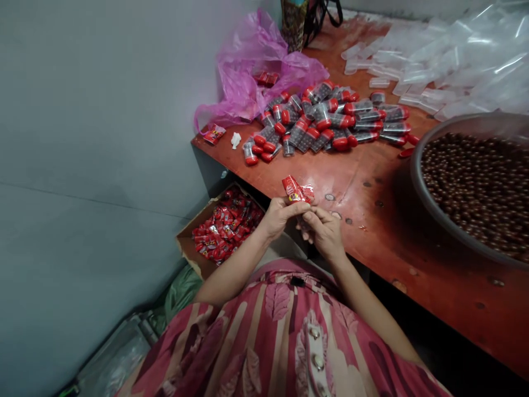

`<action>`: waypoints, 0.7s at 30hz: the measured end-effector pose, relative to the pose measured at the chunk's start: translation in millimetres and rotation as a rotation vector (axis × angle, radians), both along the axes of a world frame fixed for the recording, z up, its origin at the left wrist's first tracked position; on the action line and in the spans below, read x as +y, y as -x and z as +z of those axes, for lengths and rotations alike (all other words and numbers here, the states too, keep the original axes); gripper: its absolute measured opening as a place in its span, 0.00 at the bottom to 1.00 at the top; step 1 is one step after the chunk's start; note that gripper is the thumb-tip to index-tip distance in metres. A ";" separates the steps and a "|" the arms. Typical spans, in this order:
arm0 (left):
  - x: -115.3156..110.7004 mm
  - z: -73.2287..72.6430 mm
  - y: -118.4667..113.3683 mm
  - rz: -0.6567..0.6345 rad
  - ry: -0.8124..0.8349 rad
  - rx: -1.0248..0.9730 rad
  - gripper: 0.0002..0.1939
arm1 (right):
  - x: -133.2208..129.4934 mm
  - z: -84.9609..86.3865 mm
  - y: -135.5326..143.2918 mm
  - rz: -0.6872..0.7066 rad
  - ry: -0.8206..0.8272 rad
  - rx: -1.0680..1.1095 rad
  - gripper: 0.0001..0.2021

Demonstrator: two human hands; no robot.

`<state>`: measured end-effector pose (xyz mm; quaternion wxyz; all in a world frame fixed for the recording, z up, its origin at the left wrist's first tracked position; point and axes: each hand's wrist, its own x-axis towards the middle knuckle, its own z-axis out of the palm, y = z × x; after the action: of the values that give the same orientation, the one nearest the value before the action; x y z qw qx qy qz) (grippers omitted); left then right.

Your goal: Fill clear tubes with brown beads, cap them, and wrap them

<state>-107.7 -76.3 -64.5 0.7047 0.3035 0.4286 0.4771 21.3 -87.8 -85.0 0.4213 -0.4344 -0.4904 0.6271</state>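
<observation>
In front of me, at the table's near edge, my left hand (281,214) pinches a shiny red printed wrapper (292,189) between thumb and fingers. Close against it, my right hand (324,229) is closed on the lower end of the same small bundle, where a dark-filled clear tube (305,224) partly shows between the fingers. Most of that tube is hidden. Beyond the hands lies a heap of clear tubes with red caps (322,118), filled with dark balls. Below and left, a cardboard box (190,242) holds many red-wrapped pieces (223,226).
A large grey basin (419,176) of brown balls (475,193) stands right on the red table (372,220). Empty clear tubes (413,66) pile up behind it. A pink plastic bag (248,60) with red wrappers lies at the back left, beside the grey wall (103,110).
</observation>
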 end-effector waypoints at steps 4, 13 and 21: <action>-10.6 -8.3 -16.9 0.302 0.034 -0.029 0.20 | -5.6 -6.4 10.2 -0.107 -0.069 -0.128 0.14; -6.9 -9.6 -8.0 0.177 0.062 -0.050 0.18 | -8.0 -2.2 2.0 -0.031 -0.177 -0.257 0.14; -11.9 -9.1 -3.9 0.133 0.022 -0.044 0.18 | -6.3 -6.8 7.4 -0.042 0.103 0.160 0.15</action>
<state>-103.8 -88.2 -73.6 0.6837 0.2561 0.4376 0.5248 13.9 -94.1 -91.8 0.4491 -0.4141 -0.4133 0.6753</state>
